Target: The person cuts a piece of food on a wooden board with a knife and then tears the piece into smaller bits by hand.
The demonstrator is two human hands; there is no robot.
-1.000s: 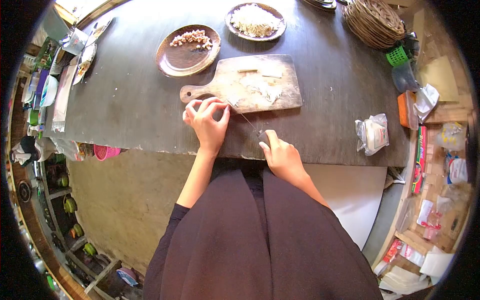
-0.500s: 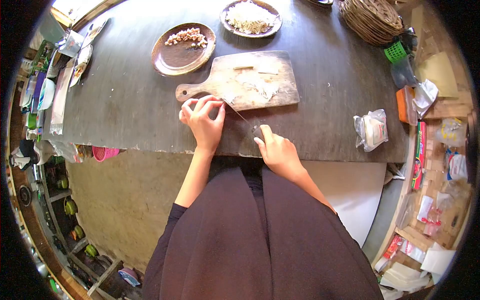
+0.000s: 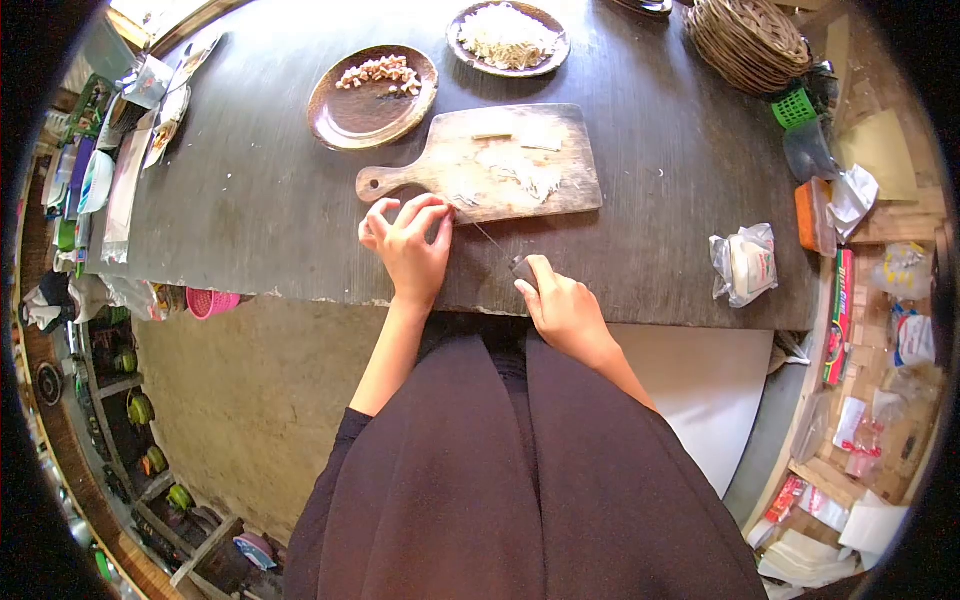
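My right hand (image 3: pixel 567 305) is wrapped round the dark handle of a knife (image 3: pixel 487 236), whose thin blade points up and left to the near edge of a wooden cutting board (image 3: pixel 450 160). At that edge, my left hand (image 3: pixel 412 245) is closed in a pinch by the blade's tip; what it pinches is too small to name. Pale shreds (image 3: pixel 530 178) and two short pale sticks (image 3: pixel 540 144) lie on the board. Behind it stand a brown plate (image 3: pixel 365 125) with small diced pieces and another plate (image 3: pixel 512 70) heaped with pale shreds.
A plastic-wrapped package (image 3: pixel 745 265) lies on the dark table (image 3: pixel 660 220) at the right. Woven baskets (image 3: pixel 745 45), a green basket (image 3: pixel 793 108) and an orange container (image 3: pixel 815 215) are at the right edge. A pink basket (image 3: pixel 210 303) is at the left front.
The view has shifted slightly. The knife handle and my right hand have moved a little to the right, and less of the blade shows. My left hand keeps its pinch.
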